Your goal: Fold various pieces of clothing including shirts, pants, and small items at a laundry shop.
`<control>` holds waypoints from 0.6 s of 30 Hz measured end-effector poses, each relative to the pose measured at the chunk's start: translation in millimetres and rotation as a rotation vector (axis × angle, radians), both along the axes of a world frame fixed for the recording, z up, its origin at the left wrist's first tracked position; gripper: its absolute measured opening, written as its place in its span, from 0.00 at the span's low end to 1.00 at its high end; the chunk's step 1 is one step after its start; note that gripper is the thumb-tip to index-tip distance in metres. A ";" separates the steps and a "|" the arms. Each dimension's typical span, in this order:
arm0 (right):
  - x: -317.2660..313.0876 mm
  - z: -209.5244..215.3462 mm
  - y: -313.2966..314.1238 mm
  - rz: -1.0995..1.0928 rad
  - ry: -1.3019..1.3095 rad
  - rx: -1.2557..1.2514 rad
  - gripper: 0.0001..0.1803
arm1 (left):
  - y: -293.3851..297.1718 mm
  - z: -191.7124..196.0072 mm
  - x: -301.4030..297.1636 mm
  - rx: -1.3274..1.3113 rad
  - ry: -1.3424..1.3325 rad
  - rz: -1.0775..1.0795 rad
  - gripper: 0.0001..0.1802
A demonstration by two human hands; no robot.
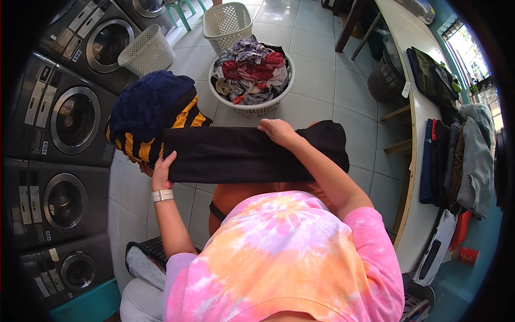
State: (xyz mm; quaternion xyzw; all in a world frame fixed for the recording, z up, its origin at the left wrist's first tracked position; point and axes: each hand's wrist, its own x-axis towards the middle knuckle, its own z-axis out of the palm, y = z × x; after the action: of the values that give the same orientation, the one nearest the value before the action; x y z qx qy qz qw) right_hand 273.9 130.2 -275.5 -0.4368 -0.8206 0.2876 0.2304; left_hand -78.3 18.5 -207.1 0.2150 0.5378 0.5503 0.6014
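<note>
The person wears a short-sleeved tie-dye shirt (284,257) in pink, orange, lilac and white blotches. A pale wristband (162,195) circles the left wrist. Both forearms are bare below the sleeves.

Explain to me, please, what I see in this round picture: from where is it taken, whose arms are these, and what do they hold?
The picture comes from a wide-angle camera worn on a person's head, looking down. That lens bends straight lines near the rim and gives the dark round border. The pink and orange shirt at the bottom is the person's own, and both arms belong to that person.

The left hand grips one end of a black cloth, and the right hand holds its upper edge, so the cloth is stretched between them. A dark blue and yellow-striped garment lies over its left end.

On the tiled floor ahead stands a round white basket full of mixed clothes, with two empty white baskets behind it. Washing machines line the left side. A long counter on the right carries folded clothes.
</note>
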 end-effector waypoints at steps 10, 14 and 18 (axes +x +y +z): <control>-20.4 -13.6 5.8 0.035 -0.237 0.009 0.16 | -6.6 -3.1 56.2 0.158 1.354 -0.200 0.27; -20.8 -12.5 8.8 0.029 -0.291 0.006 0.14 | -7.7 -4.7 137.1 0.295 1.314 -0.366 0.32; -12.1 -13.2 6.2 -0.031 -0.206 0.044 0.12 | -8.2 -11.8 159.9 0.248 0.897 -0.610 0.32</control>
State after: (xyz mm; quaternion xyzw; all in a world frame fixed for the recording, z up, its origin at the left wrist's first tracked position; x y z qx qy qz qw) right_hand 261.8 136.4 -288.7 -0.4713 -0.8393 0.2195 0.1588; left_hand 81.6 10.3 -218.9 0.6431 0.5859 0.2650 0.4159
